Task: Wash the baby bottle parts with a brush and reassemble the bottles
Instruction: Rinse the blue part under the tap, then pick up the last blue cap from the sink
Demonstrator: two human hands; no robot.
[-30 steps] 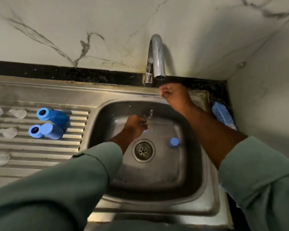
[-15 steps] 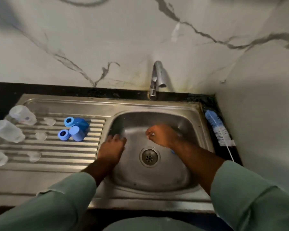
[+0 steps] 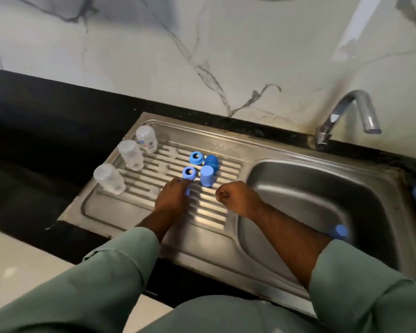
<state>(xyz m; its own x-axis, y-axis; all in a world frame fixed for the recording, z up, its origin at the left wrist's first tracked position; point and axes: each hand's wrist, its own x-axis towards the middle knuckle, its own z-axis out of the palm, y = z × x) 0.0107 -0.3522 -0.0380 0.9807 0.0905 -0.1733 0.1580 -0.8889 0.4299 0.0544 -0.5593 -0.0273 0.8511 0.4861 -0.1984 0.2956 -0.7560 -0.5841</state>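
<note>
The person in grey-green sleeves is leaning over the ribbed stainless-steel draining board (image 3: 209,210), the reference point for this entry.

Left hand (image 3: 172,200) is lowering onto the board's middle, fingers curled down over a small blue plastic piece (image 3: 187,191); only its edge is showing, so whether it is truly pinched cannot be told. Right hand (image 3: 238,198) is hovering over the board's right edge, fingers curled into a loose fist; nothing visible is being held.

Just beyond the left fingers, a blue screw ring (image 3: 189,173) and an upright pale-blue cap (image 3: 207,176) are standing together; behind them sit a second blue ring (image 3: 196,157) and a darker blue dome cap (image 3: 211,161). Three clear plastic bottle bodies (image 3: 131,155) are draining upside down along the board's left side. Another blue cap (image 3: 341,231) is lying in the steel sink basin (image 3: 310,188), right of the board.

Risk, as judged: the parts are looking wet and the ribs uneven, so a careless set-down could be tipping the upright cap or knocking a ring. The cap in the basin may be getting overlooked before reassembly.
</note>
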